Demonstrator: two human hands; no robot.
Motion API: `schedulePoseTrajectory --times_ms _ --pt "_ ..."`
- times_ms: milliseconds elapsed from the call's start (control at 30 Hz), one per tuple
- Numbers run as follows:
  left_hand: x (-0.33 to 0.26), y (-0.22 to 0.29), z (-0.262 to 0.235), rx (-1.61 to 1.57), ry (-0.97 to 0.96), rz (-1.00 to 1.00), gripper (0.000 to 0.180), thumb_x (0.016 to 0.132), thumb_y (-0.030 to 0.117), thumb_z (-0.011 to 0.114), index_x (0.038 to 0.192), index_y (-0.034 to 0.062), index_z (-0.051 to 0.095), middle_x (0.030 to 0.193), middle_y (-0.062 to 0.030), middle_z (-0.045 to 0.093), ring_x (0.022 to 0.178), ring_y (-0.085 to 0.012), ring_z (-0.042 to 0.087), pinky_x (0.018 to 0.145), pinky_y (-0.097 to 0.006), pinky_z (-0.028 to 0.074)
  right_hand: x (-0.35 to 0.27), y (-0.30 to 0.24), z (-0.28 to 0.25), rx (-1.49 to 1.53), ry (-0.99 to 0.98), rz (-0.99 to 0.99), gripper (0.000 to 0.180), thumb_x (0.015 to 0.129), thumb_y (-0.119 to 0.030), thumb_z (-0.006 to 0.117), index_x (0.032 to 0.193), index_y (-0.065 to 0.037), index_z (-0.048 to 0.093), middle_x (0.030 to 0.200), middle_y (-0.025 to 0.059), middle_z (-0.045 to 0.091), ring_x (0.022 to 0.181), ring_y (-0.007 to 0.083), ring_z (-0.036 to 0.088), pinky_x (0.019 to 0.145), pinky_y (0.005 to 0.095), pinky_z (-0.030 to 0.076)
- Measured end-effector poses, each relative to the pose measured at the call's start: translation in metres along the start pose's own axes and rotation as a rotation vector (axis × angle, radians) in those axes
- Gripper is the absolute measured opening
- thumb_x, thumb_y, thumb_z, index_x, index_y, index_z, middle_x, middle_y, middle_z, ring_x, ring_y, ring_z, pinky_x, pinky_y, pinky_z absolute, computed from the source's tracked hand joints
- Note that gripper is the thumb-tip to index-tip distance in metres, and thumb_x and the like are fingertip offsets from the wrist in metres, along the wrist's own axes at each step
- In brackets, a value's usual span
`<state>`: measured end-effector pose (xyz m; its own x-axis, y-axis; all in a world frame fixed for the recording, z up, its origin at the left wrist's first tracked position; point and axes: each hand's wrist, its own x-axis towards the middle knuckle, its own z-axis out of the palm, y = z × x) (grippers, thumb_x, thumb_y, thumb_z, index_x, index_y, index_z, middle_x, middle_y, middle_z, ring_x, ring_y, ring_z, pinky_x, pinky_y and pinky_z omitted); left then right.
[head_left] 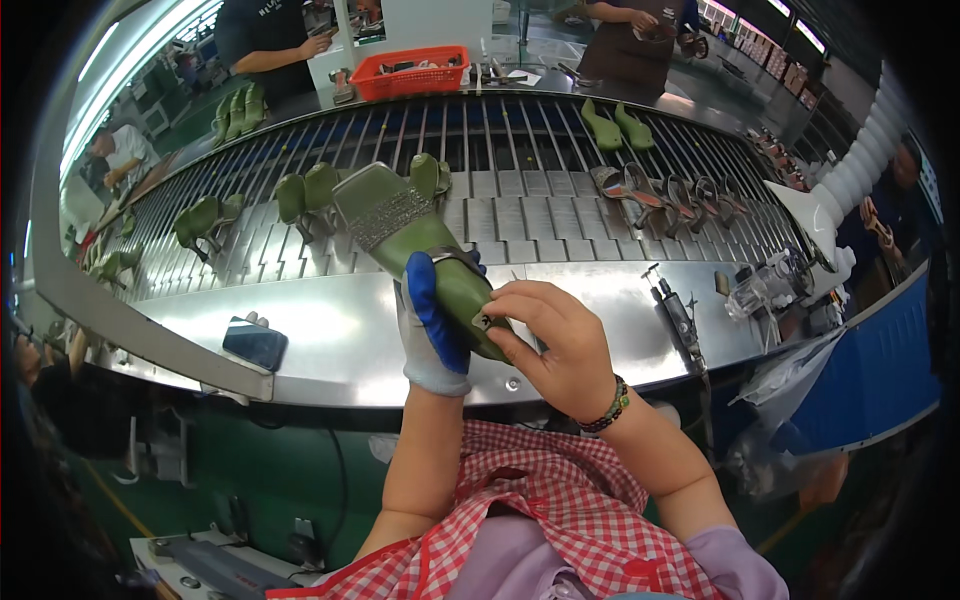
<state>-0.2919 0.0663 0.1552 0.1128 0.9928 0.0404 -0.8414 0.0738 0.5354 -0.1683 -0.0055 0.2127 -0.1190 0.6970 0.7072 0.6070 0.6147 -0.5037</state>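
Note:
My left hand (432, 325), in a white glove with blue coating, is wrapped round a green shoe last (440, 280) held tilted above the metal bench. A glittery band (398, 217) crosses the last near its broad toe end, and a thin dark strap (452, 254) runs over its middle. My bare right hand (555, 345), with a beaded bracelet at the wrist, is closed in a pinch against the narrower end. A small pale piece with a dark mark (484, 321) shows at its fingertips; what exactly the fingers grip is partly hidden.
Beyond the bench runs a slatted conveyor (510, 185) carrying green lasts (305, 195) and strappy sandals (640, 192). A phone (255, 343) lies at left. To the right are a hand tool (676, 315) and a white flexible duct (865, 150). A red basket (410, 75) stands opposite, near other people.

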Motion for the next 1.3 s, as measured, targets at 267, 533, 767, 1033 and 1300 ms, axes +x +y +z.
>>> schedulePoseTrajectory --times_ms 267,533,767,1033,1300 --pt "-0.033 0.007 0.008 0.265 0.035 0.148 0.048 0.091 0.042 0.059 0.118 0.0036 0.049 0.098 -0.0119 0.060 0.087 -0.0209 0.060 0.076 -0.033 0.051 -0.030 -0.025 -0.013 0.042 -0.053 0.123 0.017 0.077 -0.008 0.070 0.092 -0.006 0.063 0.095 0.0079 0.066 0.084 0.0261 0.064 0.079 0.0386 0.050" --pt "-0.049 0.011 0.008 0.338 -0.052 0.160 0.048 0.091 0.039 0.059 0.122 0.0048 0.045 0.103 -0.0118 0.059 0.092 -0.0221 0.061 0.079 -0.034 0.051 -0.038 -0.032 -0.021 -0.009 -0.026 0.077 0.013 0.080 -0.009 0.068 0.091 -0.006 0.061 0.098 0.0073 0.067 0.093 0.0266 0.064 0.093 0.0452 0.045" --pt "-0.060 0.009 0.007 0.387 -0.048 0.139 0.047 0.091 0.036 0.059 0.123 0.0051 0.044 0.104 -0.0115 0.058 0.094 -0.0223 0.060 0.082 -0.034 0.051 -0.055 -0.047 -0.025 0.147 -0.147 0.239 0.018 0.082 -0.009 0.065 0.097 -0.003 0.056 0.113 0.0144 0.063 0.098 0.0340 0.060 0.090 0.0410 0.045" --pt "-0.059 -0.002 0.007 0.380 -0.003 0.084 0.033 0.093 0.030 0.057 0.114 0.0056 0.051 0.104 -0.0071 0.058 0.096 -0.0203 0.059 0.084 -0.034 0.049 -0.062 -0.034 -0.030 0.023 -0.071 0.094 0.015 0.082 -0.013 0.066 0.093 -0.007 0.058 0.120 0.0149 0.060 0.087 0.0322 0.059 0.080 0.0385 0.046" --pt "-0.056 0.000 0.013 0.347 -0.057 0.074 0.043 0.087 0.026 0.066 0.118 0.0076 0.044 0.100 -0.0066 0.056 0.090 -0.0186 0.058 0.078 -0.032 0.049 -0.060 -0.037 -0.032 -0.136 -0.001 0.016 0.013 0.081 -0.013 0.067 0.091 -0.008 0.060 0.123 0.0124 0.059 0.093 0.0285 0.061 0.090 0.0429 0.045"
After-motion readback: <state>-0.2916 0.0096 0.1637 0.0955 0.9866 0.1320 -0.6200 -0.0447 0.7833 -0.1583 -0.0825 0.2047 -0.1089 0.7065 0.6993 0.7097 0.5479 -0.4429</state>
